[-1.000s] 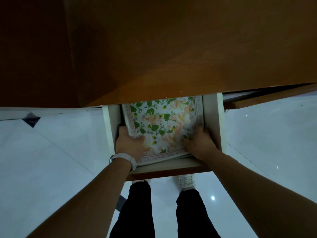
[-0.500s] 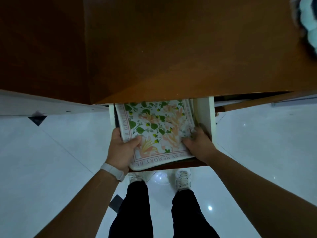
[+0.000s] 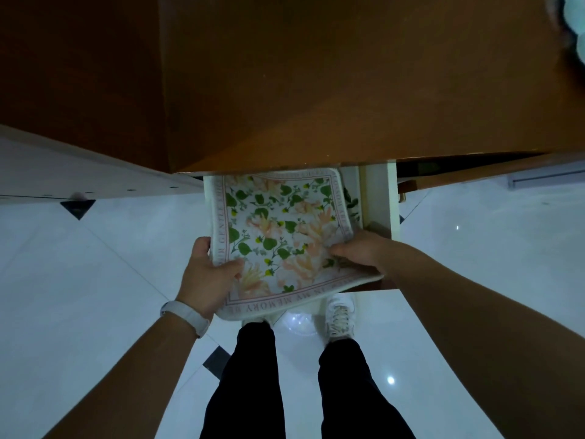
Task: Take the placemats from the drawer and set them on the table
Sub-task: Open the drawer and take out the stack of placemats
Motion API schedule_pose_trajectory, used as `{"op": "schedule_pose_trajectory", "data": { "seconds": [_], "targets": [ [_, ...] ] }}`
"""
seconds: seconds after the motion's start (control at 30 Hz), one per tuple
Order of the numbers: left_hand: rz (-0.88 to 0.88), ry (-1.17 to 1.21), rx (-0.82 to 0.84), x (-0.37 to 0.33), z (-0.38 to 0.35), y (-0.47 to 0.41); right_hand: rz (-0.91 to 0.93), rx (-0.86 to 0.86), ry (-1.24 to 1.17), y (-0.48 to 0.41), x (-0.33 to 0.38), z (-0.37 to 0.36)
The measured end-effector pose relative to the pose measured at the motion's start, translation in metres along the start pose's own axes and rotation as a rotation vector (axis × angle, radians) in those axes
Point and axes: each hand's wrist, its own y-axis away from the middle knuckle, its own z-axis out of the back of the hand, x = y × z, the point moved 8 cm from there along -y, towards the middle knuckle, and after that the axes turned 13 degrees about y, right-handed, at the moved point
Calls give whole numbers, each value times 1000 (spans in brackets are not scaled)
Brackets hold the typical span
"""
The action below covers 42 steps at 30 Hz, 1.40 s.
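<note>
A stack of floral placemats [image 3: 278,236], white with green leaves, peach flowers and a lettered border, is lifted partly out of the open drawer [image 3: 376,201] under the brown wooden table [image 3: 316,90]. My left hand [image 3: 209,274] grips the stack's near left corner, thumb on top. My right hand [image 3: 357,251] grips the near right edge, fingers curled over it. The stack's near edge hangs past the drawer front, above my feet. Its far edge is just under the tabletop's lip.
A glossy white tiled floor [image 3: 95,312] lies below, with a black diamond inlay [image 3: 77,208] at the left. A pale fluffy object [image 3: 574,30] sits at the table's far right corner. A wooden rail [image 3: 474,175] runs right of the drawer.
Both hands have drawn the placemats toward me and up out of the drawer. The stack's near edge now overhangs the drawer front, and the drawer's right inner side shows.
</note>
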Motion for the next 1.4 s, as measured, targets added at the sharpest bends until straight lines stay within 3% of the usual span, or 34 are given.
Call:
{"op": "schedule_pose_trajectory", "data": {
  "seconds": [0.1,0.23,0.33,0.47,0.67,0.87,1.1,1.4],
  "targets": [
    [73,-181,34,-1,6,-8,-33,-9,-132,6,-8,-1],
    [147,-252,129,-7,-3,-32,1,-44,-322,13,-13,4],
    [98,-243,163,-10,-10,-55,-1,-109,-365,14,-13,8],
    [17,-316,115,-13,-19,-66,-76,-224,-250,6,-15,10],
    [-65,-212,84,-11,-10,-71,-131,-174,-196,-17,-5,8],
    [-91,-176,60,-7,-11,-73,-165,-147,-400,-26,-3,8],
    [-76,-166,57,-11,-13,-73,-5,-371,-462,10,-6,24],
    [-34,-256,133,-15,-34,-76,128,-200,-674,54,-4,33]
  ]
}}
